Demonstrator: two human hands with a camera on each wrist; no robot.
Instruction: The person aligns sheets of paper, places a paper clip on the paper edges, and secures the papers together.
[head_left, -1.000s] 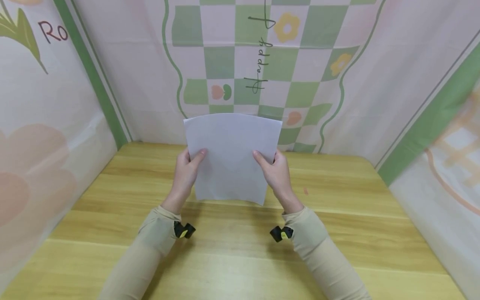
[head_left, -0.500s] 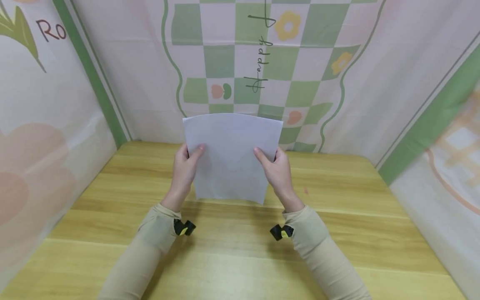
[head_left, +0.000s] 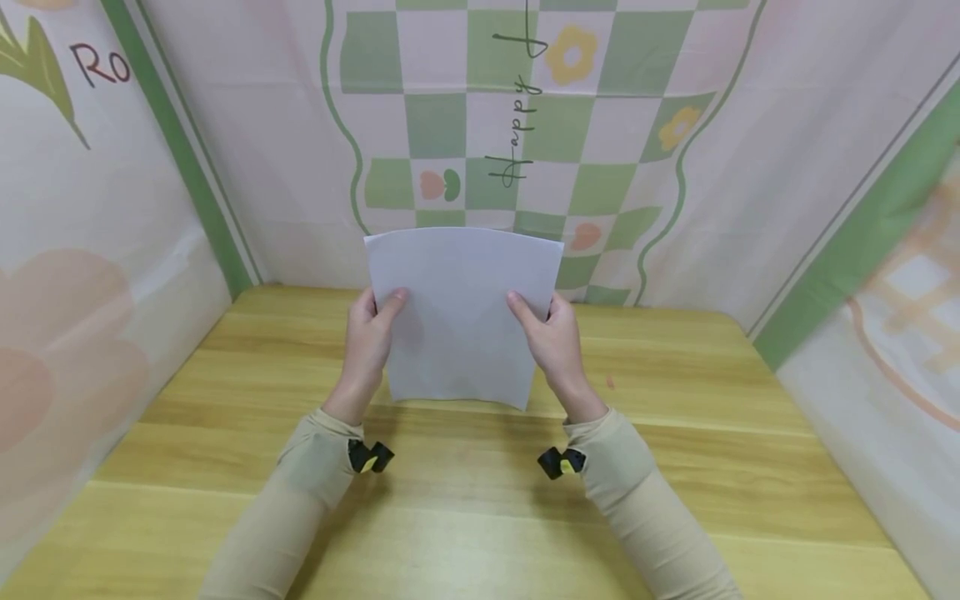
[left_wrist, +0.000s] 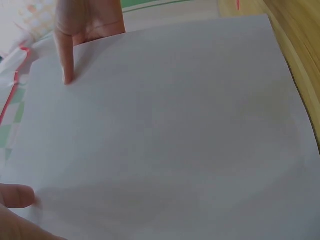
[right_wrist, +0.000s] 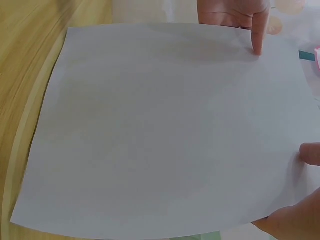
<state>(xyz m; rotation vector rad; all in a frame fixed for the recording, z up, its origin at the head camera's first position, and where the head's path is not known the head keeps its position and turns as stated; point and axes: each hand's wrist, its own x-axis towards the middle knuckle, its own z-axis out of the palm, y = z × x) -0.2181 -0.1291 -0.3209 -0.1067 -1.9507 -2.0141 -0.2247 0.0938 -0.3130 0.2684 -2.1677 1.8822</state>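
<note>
A blank white sheet of paper is held up above the table, slightly bowed, its top edge curving. My left hand pinches its left edge, with the thumb on the near face and the fingers behind, out of sight. On the opposite edge my right hand grips the same way. Both wrist views are mostly filled by the paper. In the left wrist view the right hand shows at the far edge; the right wrist view shows the left hand there. Whether several sheets lie together cannot be told.
A wood-grain table lies beneath the hands, with a small reddish mark to the right. Behind it hangs a printed cloth with green checks and flowers. More cloth closes off both sides. Each sleeve carries a small black device.
The left thumb has shifted slightly up along the paper's edge since one second ago, and the right hand rose a little. The paper stays nearly in place, held by both hands.
</note>
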